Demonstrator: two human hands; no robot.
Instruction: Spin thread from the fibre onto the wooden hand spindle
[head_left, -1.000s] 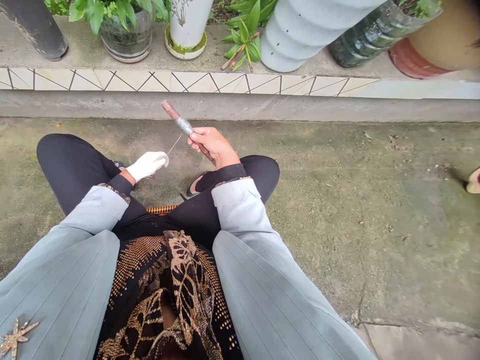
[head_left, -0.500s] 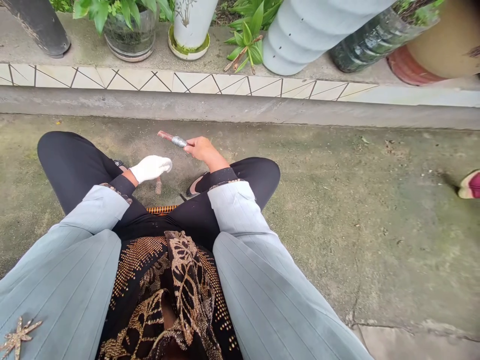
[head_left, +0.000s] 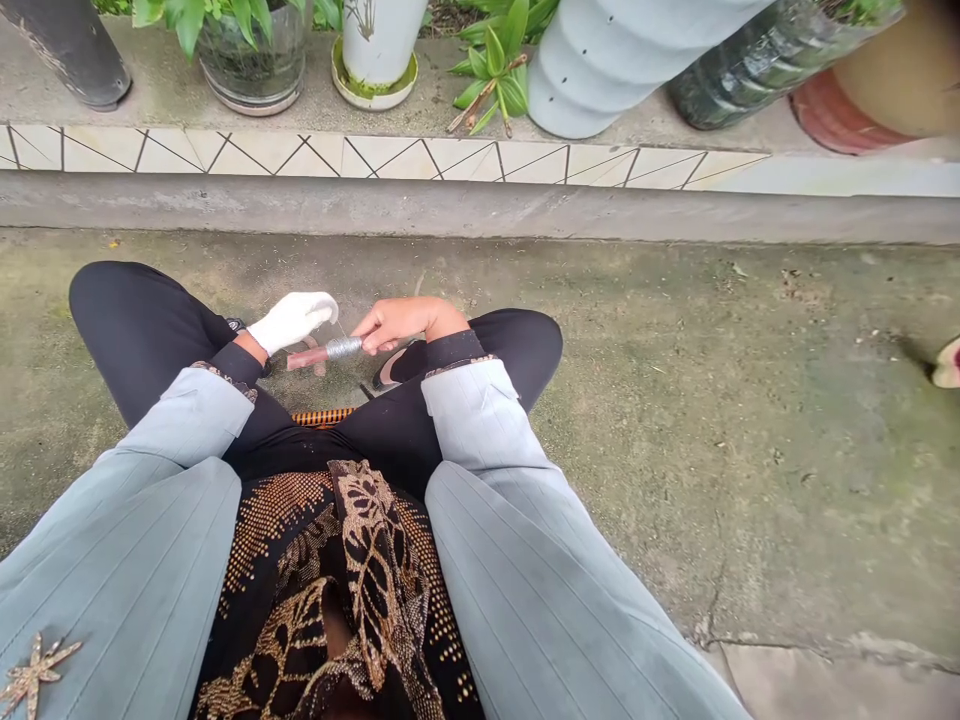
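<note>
My right hand (head_left: 397,322) is bare and closed round one end of a reddish-brown stick (head_left: 306,358). Silvery wire (head_left: 344,347) is wound round the middle of that stick, close to my fingers. My left hand (head_left: 292,320) wears a white glove, its fingers curled shut just left of the coil. A thin strand seems to run from the glove to the wound wire. Below the glove a pale brown stick-like piece (head_left: 320,370) shows, mostly hidden behind the wound stick; it appears to be in my left hand's grip.
My bent knees flank both hands, above concrete ground (head_left: 675,400). Ahead runs a low tiled ledge (head_left: 390,160) bearing a glass planter (head_left: 251,65), a white pot (head_left: 379,45), a ribbed pale container (head_left: 600,60) and other planters. Part of a shoe (head_left: 949,365) shows at the right edge.
My right hand has brought the wire-wound stick down and toward me, its free end swinging below the glove. My gloved left hand has shifted slightly up and left.
</note>
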